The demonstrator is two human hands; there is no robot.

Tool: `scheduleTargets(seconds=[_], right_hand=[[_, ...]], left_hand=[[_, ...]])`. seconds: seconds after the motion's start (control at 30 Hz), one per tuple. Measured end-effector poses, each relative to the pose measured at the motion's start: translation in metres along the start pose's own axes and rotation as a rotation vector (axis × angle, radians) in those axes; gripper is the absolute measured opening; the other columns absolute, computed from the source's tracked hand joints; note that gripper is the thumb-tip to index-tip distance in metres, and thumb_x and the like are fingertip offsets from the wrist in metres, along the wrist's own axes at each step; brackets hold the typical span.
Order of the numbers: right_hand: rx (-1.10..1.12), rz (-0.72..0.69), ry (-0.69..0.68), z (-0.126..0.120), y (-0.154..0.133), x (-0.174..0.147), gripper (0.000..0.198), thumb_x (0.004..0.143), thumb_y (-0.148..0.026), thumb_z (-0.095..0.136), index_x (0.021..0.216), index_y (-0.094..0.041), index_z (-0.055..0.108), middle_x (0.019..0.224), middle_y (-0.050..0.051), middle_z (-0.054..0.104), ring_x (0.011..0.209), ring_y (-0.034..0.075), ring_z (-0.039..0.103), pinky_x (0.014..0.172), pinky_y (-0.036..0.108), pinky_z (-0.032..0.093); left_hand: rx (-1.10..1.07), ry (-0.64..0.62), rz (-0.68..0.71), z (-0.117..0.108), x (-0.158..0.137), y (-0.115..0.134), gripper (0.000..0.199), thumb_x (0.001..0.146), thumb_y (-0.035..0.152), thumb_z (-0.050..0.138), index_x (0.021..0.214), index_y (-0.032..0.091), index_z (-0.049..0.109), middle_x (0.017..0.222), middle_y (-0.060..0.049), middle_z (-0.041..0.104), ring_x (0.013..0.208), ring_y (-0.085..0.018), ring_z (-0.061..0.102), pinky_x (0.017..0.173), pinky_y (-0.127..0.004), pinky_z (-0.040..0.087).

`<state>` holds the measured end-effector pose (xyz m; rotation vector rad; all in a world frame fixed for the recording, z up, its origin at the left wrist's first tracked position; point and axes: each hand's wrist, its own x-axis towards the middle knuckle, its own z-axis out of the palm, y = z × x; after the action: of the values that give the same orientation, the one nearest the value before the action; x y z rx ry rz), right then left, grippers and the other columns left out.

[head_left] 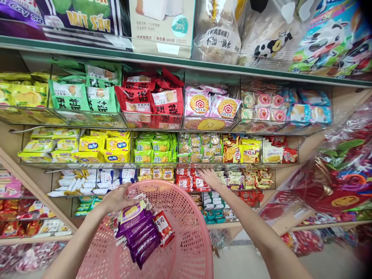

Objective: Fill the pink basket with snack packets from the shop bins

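Observation:
A pink perforated plastic basket point(196, 232) tilts below the shelves, its far rim close to the lower rows. My left hand point(120, 198) is closed on the basket's left rim, thumb toward the inside. Inside lie several purple soda biscuit packets point(143, 236) and a red and white packet point(164, 228); some small white-edged packets show near my left thumb. My right hand point(209, 178) stretches into a low compartment, fingers extended over small red and white packets point(184, 182). Its fingertips touch or nearly touch them; I cannot tell which.
Glass-fronted shelves point(159, 166) hold rows of small snack packets in divided compartments. Big bags and a box point(162, 31) stand on the top shelf. At right, a clear-wrapped bundle point(334, 182) sticks out. A wooden upright point(37, 186) slants at left, and floor point(241, 259) shows below.

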<state>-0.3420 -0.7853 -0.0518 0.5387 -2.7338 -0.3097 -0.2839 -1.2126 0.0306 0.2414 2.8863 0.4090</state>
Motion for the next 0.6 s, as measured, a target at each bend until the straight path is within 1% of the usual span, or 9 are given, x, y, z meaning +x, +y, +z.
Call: scheduleTargets(seconds=[0.13, 0.2, 0.3, 0.37, 0.43, 0.5, 0.6], right_hand=[[-0.038, -0.01, 0.03, 0.005, 0.003, -0.003, 0.045, 0.09, -0.014, 0.029, 0.133, -0.017, 0.039, 0.117, 0.014, 0.057, 0.103, 0.024, 0.048, 0.088, 0.037, 0.034], [-0.043, -0.01, 0.038, 0.006, 0.005, -0.003, 0.044, 0.091, -0.017, 0.028, 0.133, -0.016, 0.04, 0.114, 0.015, 0.057, 0.102, 0.024, 0.048, 0.086, 0.038, 0.035], [-0.056, -0.03, 0.05, 0.006, 0.006, -0.004, 0.043, 0.093, -0.019, 0.025, 0.133, -0.016, 0.04, 0.114, 0.014, 0.057, 0.102, 0.025, 0.047, 0.086, 0.038, 0.034], [-0.058, -0.042, 0.058, 0.006, 0.006, -0.006, 0.043, 0.093, -0.022, 0.025, 0.134, -0.017, 0.039, 0.113, 0.013, 0.057, 0.1, 0.025, 0.047, 0.085, 0.037, 0.034], [-0.053, -0.045, 0.069, 0.006, 0.006, -0.008, 0.044, 0.093, -0.023, 0.026, 0.135, -0.019, 0.037, 0.111, 0.013, 0.057, 0.097, 0.024, 0.047, 0.084, 0.037, 0.034], [-0.06, -0.047, 0.086, 0.007, 0.005, -0.01, 0.045, 0.092, -0.022, 0.027, 0.137, -0.021, 0.034, 0.11, 0.012, 0.056, 0.096, 0.024, 0.047, 0.084, 0.037, 0.034], [-0.098, -0.063, 0.11, 0.009, 0.003, -0.013, 0.049, 0.092, -0.017, 0.026, 0.14, -0.022, 0.028, 0.112, 0.012, 0.055, 0.099, 0.025, 0.046, 0.088, 0.039, 0.032]], left_hand=[[0.019, 0.007, 0.012, 0.0, -0.001, -0.001, 0.086, 0.064, 0.065, 0.051, 0.13, 0.012, 0.039, 0.118, -0.018, 0.06, 0.102, -0.031, 0.059, 0.081, -0.036, 0.044], [0.029, 0.012, 0.013, 0.0, -0.001, -0.002, 0.084, 0.064, 0.066, 0.05, 0.127, 0.011, 0.04, 0.113, -0.017, 0.061, 0.098, -0.03, 0.06, 0.079, -0.036, 0.044], [0.036, 0.022, 0.019, 0.0, -0.001, -0.004, 0.08, 0.064, 0.067, 0.049, 0.123, 0.014, 0.043, 0.105, -0.015, 0.064, 0.091, -0.029, 0.062, 0.073, -0.035, 0.045], [0.035, 0.028, 0.017, 0.001, -0.001, -0.005, 0.08, 0.063, 0.067, 0.05, 0.123, 0.014, 0.044, 0.106, -0.014, 0.064, 0.091, -0.029, 0.062, 0.072, -0.035, 0.044], [0.029, 0.021, 0.009, 0.001, -0.001, -0.005, 0.082, 0.063, 0.066, 0.051, 0.125, 0.013, 0.042, 0.11, -0.016, 0.063, 0.096, -0.03, 0.061, 0.075, -0.035, 0.044], [0.027, 0.007, 0.008, 0.001, -0.001, -0.003, 0.085, 0.064, 0.065, 0.05, 0.128, 0.01, 0.04, 0.112, -0.017, 0.062, 0.098, -0.03, 0.06, 0.078, -0.035, 0.044], [0.034, 0.003, 0.011, 0.0, 0.0, -0.001, 0.088, 0.064, 0.067, 0.049, 0.129, 0.008, 0.039, 0.111, -0.017, 0.062, 0.098, -0.031, 0.06, 0.077, -0.035, 0.044]])
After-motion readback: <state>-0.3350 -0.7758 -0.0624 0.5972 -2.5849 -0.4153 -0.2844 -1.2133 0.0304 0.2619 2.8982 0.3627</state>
